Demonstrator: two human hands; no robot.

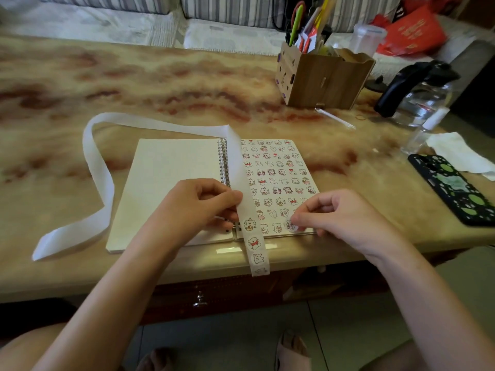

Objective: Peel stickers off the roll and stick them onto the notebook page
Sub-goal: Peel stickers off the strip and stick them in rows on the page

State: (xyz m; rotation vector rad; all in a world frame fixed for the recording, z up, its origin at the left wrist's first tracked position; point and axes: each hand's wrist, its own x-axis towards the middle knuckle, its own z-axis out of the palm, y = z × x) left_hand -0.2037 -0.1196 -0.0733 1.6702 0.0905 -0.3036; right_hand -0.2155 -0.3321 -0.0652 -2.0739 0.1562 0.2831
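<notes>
left hand (198,207) pinches strip (254,245) | right hand (345,218) pinches 1 sticker (290,225) at near edge of page (278,167) | risk: overlapping neighbours; wrinkling

The left hand (198,207) and right hand (345,218) end bare forearms; 1 foot wears a pale open-toed slipper (293,353).
</notes>
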